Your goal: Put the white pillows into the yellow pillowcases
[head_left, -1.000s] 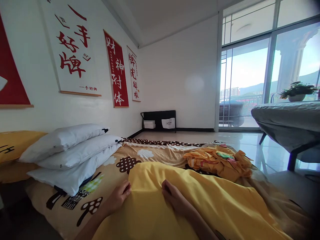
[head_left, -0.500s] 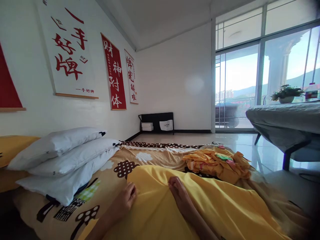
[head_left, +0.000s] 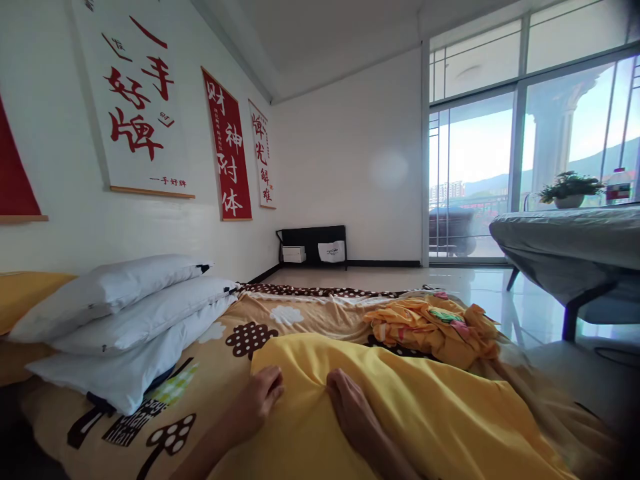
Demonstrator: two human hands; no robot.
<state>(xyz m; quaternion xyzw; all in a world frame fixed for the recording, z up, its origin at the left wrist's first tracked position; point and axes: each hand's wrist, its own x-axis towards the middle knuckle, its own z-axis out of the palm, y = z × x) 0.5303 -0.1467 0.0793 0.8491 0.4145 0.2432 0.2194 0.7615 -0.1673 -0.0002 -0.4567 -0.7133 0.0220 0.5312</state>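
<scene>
A large plain yellow cloth [head_left: 400, 393] spreads across the bed in front of me, with soft folds running through its middle. My left hand [head_left: 267, 392] pinches it close to its left edge, fingers curled. A short way to the right, my right hand [head_left: 346, 403] also grips the cloth, and creases gather at its fingertips. Both hands are closed, and my fingertips are partly hidden in the fabric. Underneath lies a tan patterned blanket [head_left: 213, 373] with brown dotted shapes.
Several white pillows [head_left: 145, 313] are stacked at the left, near yellow bedding [head_left: 35, 293]. A crumpled orange cloth [head_left: 425, 330] lies beyond my right hand. A grey-covered table [head_left: 565, 233] with a potted plant [head_left: 571, 189] stands at the right. A black rack [head_left: 315, 237] sits by the far wall.
My hands have come slightly closer together, the right one moving left and a little toward me. Creases in the yellow cloth between them have deepened.
</scene>
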